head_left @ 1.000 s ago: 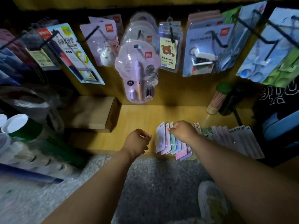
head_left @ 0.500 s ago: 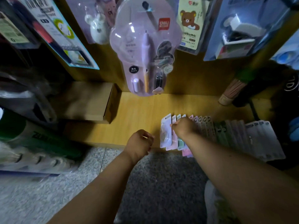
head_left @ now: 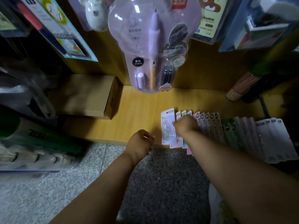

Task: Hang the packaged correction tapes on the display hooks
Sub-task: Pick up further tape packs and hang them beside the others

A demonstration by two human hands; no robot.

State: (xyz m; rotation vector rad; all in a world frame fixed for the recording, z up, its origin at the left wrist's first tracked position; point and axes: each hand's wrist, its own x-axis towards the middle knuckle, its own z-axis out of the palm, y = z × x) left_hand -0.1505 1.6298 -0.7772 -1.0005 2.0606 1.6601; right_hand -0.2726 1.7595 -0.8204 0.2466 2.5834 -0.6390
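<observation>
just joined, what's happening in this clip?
A person is restocking a stationery display. The right hand is on the left end of a fanned row of packaged correction tapes lying on the wooden shelf, apparently picking one out. The left hand hovers loosely curled beside it, holding nothing visible. No tape has been lifted toward the hooks yet.

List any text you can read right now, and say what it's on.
"black": round dark sticker on the purple pen blister pack.
"30": pink correction tape packs.
"kumo": bear card, cut off.
"Z...": green box, blurred.
Red logo and remaining print: unreadable.
</observation>
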